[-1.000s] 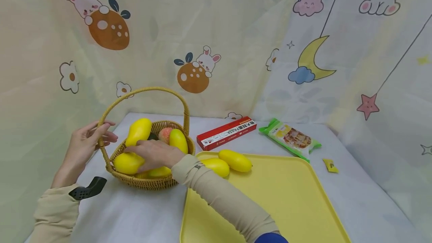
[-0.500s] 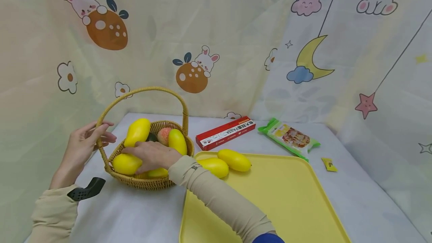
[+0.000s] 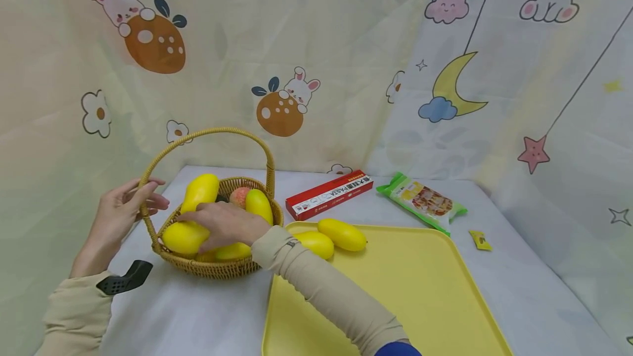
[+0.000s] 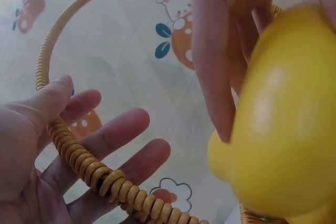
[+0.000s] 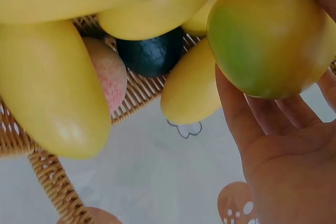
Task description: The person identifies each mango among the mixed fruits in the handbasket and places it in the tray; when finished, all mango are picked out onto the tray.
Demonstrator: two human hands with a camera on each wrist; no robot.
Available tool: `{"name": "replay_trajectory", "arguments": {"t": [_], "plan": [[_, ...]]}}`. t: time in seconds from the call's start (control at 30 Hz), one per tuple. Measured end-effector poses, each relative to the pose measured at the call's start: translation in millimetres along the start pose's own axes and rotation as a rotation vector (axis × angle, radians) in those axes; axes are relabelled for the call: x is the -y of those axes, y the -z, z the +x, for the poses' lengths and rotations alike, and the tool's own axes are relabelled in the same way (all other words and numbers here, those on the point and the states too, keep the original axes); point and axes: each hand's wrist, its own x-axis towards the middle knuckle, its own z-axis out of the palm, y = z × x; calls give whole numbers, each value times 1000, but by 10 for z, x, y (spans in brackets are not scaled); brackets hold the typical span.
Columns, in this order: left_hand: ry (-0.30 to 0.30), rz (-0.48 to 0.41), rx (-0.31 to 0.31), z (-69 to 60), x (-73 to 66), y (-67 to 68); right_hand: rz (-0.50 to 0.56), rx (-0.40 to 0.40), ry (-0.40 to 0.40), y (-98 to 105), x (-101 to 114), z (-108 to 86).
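The woven basket (image 3: 220, 271) stands at the left of the table, filled with fruit. My left hand (image 3: 120, 209) holds its arched handle (image 4: 86, 163), thumb on one side and loosely bent fingers on the other. Inside the basket my right hand (image 3: 227, 226) grips a yellow mango (image 3: 184, 238), which shows a green patch in the right wrist view, with fingers behind it. More mangoes surround it, one (image 3: 200, 191) resting high at the back left. A pinkish peach (image 3: 240, 196) and a dark green round fruit (image 5: 152, 53) sit deeper.
Two yellow mangoes (image 3: 342, 234) lie on the yellow tray (image 3: 395, 290) beside the basket. Behind the tray are a red pasta box (image 3: 328, 195) and a green food packet (image 3: 425, 200). A small yellow sachet (image 3: 480, 240) lies at the right. Printed cloth hangs behind the table.
The mango in my right hand has risen very slightly within the basket. My left hand stays on the handle, and the head view has shifted a little.
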Motion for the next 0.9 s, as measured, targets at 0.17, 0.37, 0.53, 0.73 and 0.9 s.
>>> {"name": "replay_trajectory", "arguments": {"t": [0.17, 0.37, 0.53, 0.73, 0.9], "plan": [[-6, -15, -2, -9, 4, -12, 70, -37, 1, 60, -95, -178], [-5, -39, 0, 0, -1, -3, 65, -146, 38, 121, -345, -505], [-6, -48, 8, 0, 6, 2, 102, -208, 24, 173, -598, -859], [-13, -79, 15, 12, -15, 6, 155, -222, -101, 232, -856, -1267], [-7, -78, 20, 9, -3, 0, 158, -224, -170, 198, -1050, -1559]]}}
